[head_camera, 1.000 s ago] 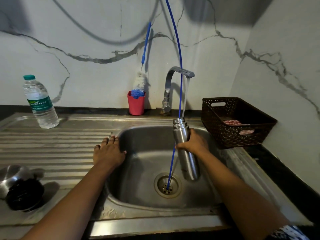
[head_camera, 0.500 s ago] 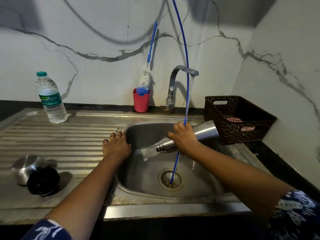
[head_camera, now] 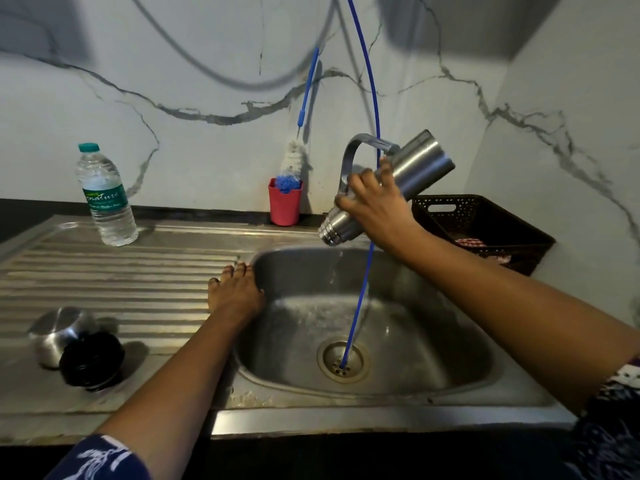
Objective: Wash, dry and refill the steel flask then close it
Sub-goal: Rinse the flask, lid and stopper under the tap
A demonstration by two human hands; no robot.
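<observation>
My right hand (head_camera: 375,206) grips the steel flask (head_camera: 420,169) around its middle. The flask is tipped mouth-down to the left, base up to the right, above the sink basin (head_camera: 450,341) and in front of the tap (head_camera: 356,150). Drops fall from its mouth into the wet basin. My left hand (head_camera: 233,292) rests flat on the basin's left rim, fingers apart, holding nothing. The flask's steel cup (head_camera: 57,332) and black stopper (head_camera: 91,362) lie on the draining board at the left. A plastic water bottle (head_camera: 105,199) stands at the back left.
A red cup (head_camera: 284,206) with a bottle brush (head_camera: 292,161) stands by the wall beside the tap. A dark woven basket (head_camera: 485,230) with a cloth inside sits right of the sink. A thin blue tube (head_camera: 370,109) runs down into the drain (head_camera: 343,362).
The flask was upright under the running tap, then tipped over with water pouring out. Now it is raised higher, mouth down, only dripping. My left hand has stayed on the rim.
</observation>
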